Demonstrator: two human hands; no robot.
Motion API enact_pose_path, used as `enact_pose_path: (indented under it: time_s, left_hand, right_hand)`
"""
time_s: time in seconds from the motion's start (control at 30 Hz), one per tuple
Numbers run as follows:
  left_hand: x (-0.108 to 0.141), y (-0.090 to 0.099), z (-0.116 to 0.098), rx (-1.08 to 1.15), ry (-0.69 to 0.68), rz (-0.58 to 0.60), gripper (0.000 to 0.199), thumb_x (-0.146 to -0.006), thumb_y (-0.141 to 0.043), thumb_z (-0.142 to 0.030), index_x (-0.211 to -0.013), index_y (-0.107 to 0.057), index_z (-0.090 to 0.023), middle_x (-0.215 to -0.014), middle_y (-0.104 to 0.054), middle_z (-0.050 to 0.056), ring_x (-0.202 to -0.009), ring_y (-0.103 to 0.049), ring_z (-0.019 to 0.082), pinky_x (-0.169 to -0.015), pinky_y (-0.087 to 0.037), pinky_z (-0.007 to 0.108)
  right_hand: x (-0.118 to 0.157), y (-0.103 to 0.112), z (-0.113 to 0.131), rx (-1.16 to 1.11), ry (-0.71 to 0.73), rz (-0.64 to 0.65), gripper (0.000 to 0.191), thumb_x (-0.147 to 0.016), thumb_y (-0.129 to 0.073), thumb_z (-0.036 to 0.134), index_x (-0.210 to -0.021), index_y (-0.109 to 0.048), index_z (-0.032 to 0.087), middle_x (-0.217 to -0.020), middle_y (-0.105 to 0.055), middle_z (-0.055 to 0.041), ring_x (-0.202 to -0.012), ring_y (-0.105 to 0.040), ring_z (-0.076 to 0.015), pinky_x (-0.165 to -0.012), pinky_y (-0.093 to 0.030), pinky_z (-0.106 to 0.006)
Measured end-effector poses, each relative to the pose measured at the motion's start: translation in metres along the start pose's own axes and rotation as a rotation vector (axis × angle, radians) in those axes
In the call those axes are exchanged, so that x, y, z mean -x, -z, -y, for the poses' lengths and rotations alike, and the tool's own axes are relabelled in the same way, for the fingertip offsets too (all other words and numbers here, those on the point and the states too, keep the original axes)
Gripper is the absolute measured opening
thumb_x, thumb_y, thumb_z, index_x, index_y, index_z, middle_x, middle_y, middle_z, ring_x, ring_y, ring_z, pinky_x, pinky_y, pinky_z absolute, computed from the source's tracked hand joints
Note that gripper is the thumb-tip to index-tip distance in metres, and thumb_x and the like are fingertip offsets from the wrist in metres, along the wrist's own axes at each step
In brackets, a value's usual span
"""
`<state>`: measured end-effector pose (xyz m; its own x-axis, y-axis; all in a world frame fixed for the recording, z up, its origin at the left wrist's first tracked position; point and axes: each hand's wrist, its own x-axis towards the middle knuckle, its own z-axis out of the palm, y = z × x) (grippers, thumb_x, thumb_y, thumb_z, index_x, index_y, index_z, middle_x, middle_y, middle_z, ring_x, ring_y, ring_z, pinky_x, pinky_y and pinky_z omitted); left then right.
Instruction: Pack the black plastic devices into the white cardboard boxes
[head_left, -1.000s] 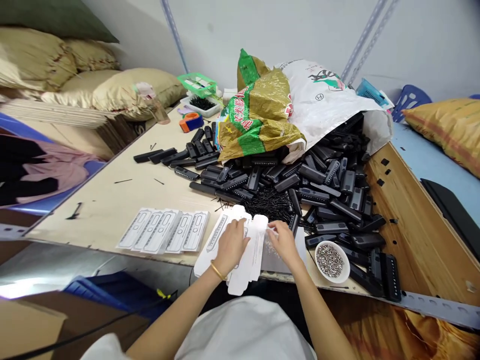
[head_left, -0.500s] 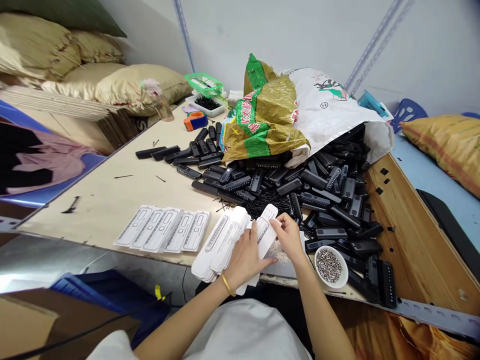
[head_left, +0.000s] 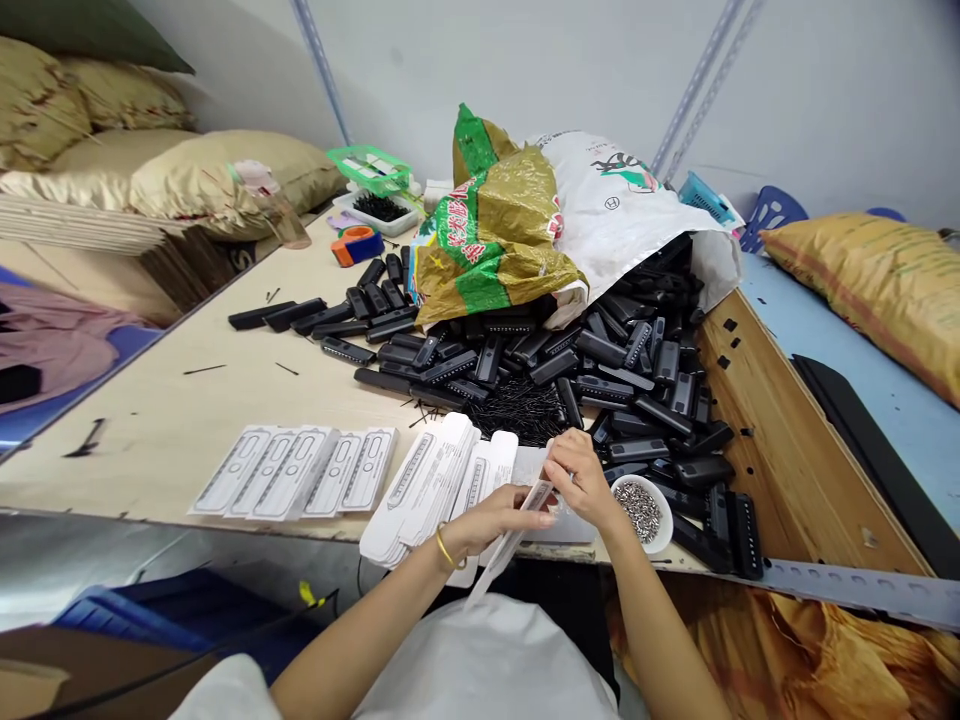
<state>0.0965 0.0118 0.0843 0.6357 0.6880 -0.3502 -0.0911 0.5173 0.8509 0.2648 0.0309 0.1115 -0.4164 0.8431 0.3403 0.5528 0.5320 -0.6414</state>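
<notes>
While our left grip (head_left: 496, 516) pinches the flat printed carton (head_left: 504, 553) midway, our right grip (head_left: 582, 476) pinches its upper end, left of the white bowl (head_left: 664, 531).

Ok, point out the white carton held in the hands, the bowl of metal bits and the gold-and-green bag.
White carton (head_left: 504, 552): head view, on its lower part.
Bowl (head_left: 666, 520): head view, on the right side of its rim.
Gold-and-green bag (head_left: 516, 218): head view, on its gold middle.

The right fingers (head_left: 576, 462) hide part of the white carton (head_left: 538, 493), and the right edge crops the yellow sack (head_left: 877, 290).
</notes>
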Motion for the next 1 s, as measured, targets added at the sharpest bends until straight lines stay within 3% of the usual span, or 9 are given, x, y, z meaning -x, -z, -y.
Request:
enact_pose_path:
  time_s: [0.17, 0.27, 0.33, 0.4, 0.53, 0.63, 0.77, 0.87, 1.0]
  left_hand:
    - [-0.007, 0.002, 0.008, 0.092, 0.074, -0.177, 0.048, -0.060, -0.077, -0.049, -0.086, -0.066, -0.010, -0.070, -0.065, 0.004, -0.062, -0.059, 0.016, -0.061, -0.044, 0.027]
    - [-0.015, 0.002, 0.013, 0.140, 0.013, -0.263, 0.065, -0.058, -0.079, -0.049, -0.107, -0.060, -0.011, -0.066, -0.065, 0.002, -0.055, -0.060, 0.015, -0.056, -0.046, 0.027]
    - [-0.019, -0.001, 0.013, 0.151, -0.082, -0.329, 0.081, -0.061, -0.078, -0.046, -0.129, -0.046, -0.016, -0.061, -0.062, -0.003, -0.049, -0.057, 0.013, -0.052, -0.045, 0.024]
    - [-0.021, -0.007, 0.013, 0.177, -0.152, -0.390, 0.091, -0.062, -0.079, -0.042, -0.139, -0.034, -0.021, -0.065, -0.063, -0.004, -0.051, -0.057, 0.012, -0.052, -0.045, 0.022]
    - [-0.018, -0.022, 0.013, 0.357, -0.142, -0.521, 0.076, -0.067, -0.074, -0.047, -0.131, -0.045, -0.017, -0.088, -0.068, 0.004, -0.073, -0.065, 0.017, -0.066, -0.051, 0.026]
    - [-0.016, -0.030, 0.012, 0.445, -0.100, -0.402, 0.063, -0.073, -0.067, -0.054, -0.119, -0.056, -0.014, -0.095, -0.069, 0.010, -0.086, -0.066, 0.024, -0.077, -0.052, 0.033]
    - [-0.017, -0.036, 0.013, 0.301, -0.119, -0.316, 0.062, -0.068, -0.073, -0.050, -0.119, -0.057, -0.018, -0.120, -0.063, 0.011, -0.116, -0.055, 0.027, -0.103, -0.039, 0.038]
    - [-0.023, -0.035, 0.018, 0.187, -0.143, -0.345, 0.067, -0.066, -0.074, -0.052, -0.121, -0.054, -0.018, -0.125, -0.059, 0.012, -0.121, -0.051, 0.030, -0.105, -0.036, 0.042]
    - [-0.030, -0.027, 0.026, 0.036, -0.169, -0.415, 0.079, -0.065, -0.072, -0.058, -0.126, -0.047, -0.015, -0.126, -0.057, 0.016, -0.120, -0.051, 0.033, -0.102, -0.038, 0.046]
  right_hand:
    - [0.011, 0.000, -0.004, -0.104, -0.097, 0.025, 0.021, -0.084, -0.052, 0.033, -0.066, -0.049, 0.022, -0.067, -0.053, 0.0000, -0.071, -0.048, -0.0170, -0.070, -0.038, -0.032]
    - [0.022, -0.012, -0.014, -0.192, -0.327, -0.243, 0.012, -0.084, -0.054, 0.032, -0.078, -0.054, 0.021, -0.074, -0.057, 0.0000, -0.070, -0.052, -0.0159, -0.069, -0.041, -0.030]
    - [0.028, -0.025, -0.019, -0.291, -0.432, -0.418, 0.014, -0.085, -0.053, 0.033, -0.089, -0.057, 0.021, -0.087, -0.061, -0.0030, -0.082, -0.057, -0.0176, -0.075, -0.044, -0.031]
    - [0.033, -0.039, -0.020, -0.395, -0.459, -0.464, 0.018, -0.086, -0.053, 0.035, -0.094, -0.060, 0.021, -0.098, -0.063, -0.0055, -0.094, -0.058, -0.0194, -0.083, -0.045, -0.033]
    - [0.037, -0.061, -0.018, -0.469, -0.457, -0.583, 0.017, -0.087, -0.053, 0.033, -0.095, -0.061, 0.020, -0.102, -0.061, -0.0074, -0.100, -0.057, -0.0201, -0.085, -0.046, -0.035]
    - [0.037, -0.068, -0.018, -0.378, -0.412, -0.699, 0.016, -0.086, -0.054, 0.032, -0.096, -0.060, 0.021, -0.104, -0.058, -0.0077, -0.101, -0.056, -0.0201, -0.086, -0.046, -0.036]
    - [0.039, -0.072, -0.023, -0.279, -0.336, -0.647, 0.019, -0.089, -0.048, 0.033, -0.101, -0.059, 0.023, -0.103, -0.057, -0.0069, -0.099, -0.055, -0.0205, -0.087, -0.044, -0.038]
    - [0.042, -0.068, -0.031, -0.332, -0.287, -0.587, 0.022, -0.090, -0.043, 0.037, -0.095, -0.059, 0.023, -0.097, -0.053, -0.0055, -0.096, -0.052, -0.0210, -0.085, -0.043, -0.038]
    - [0.042, -0.043, -0.042, -0.360, -0.253, -0.298, 0.022, -0.084, -0.054, 0.038, -0.071, -0.053, 0.021, -0.086, -0.047, -0.0025, -0.086, -0.049, -0.0191, -0.079, -0.041, -0.034]
